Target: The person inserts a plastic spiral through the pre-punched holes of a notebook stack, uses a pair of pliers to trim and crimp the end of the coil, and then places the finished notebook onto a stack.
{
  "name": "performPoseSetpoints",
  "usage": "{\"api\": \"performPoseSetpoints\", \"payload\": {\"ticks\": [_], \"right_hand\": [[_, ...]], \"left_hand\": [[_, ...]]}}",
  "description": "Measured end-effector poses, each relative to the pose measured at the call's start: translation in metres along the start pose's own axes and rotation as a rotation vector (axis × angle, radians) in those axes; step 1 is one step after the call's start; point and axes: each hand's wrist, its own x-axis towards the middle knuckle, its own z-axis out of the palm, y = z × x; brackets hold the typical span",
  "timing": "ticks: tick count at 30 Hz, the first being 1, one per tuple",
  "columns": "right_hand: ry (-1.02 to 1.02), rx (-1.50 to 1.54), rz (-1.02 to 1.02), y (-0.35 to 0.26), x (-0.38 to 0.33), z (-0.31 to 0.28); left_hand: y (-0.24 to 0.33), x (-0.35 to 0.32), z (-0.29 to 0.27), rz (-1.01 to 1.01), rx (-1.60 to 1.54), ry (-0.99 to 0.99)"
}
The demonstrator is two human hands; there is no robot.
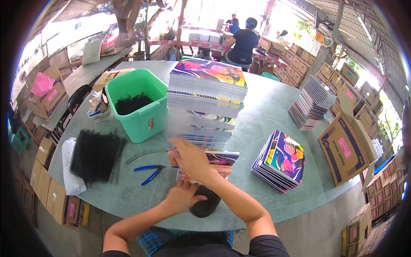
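Observation:
A notebook with a colourful cover stands in front of me at the foot of a tall stack. My right hand reaches over it from the right and grips its left part. Lower down, my left hand has its fingers against the near side of the notebook, thumb spread to the right. A black spiral coil sticks out to the left beside my right hand. On the table, blue-handled pliers lie open left of both hands. Partly under my left hand is a rounded black object.
The tall notebook stack rises behind my hands. Left are a green bin of black coils and a coil pile. Right are a short notebook stack, a leaning stack and an open carton. People work at a far table.

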Motion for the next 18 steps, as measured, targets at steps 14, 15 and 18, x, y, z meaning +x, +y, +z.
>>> {"api": "performPoseSetpoints", "payload": {"ticks": [14, 15, 18], "right_hand": [[0.234, -0.330, -0.055, 0.040, -0.025, -0.034], [0.234, -0.303, -0.051, 0.042, -0.024, -0.037], [0.208, -0.225, 0.005, 0.030, -0.030, -0.039]], "left_hand": [[-0.052, 0.017, -0.096, -0.374, -0.251, 0.089], [-0.052, 0.019, -0.102, -0.297, -0.237, 0.264], [-0.034, 0.020, -0.138, -0.305, -0.354, 0.776]]}}
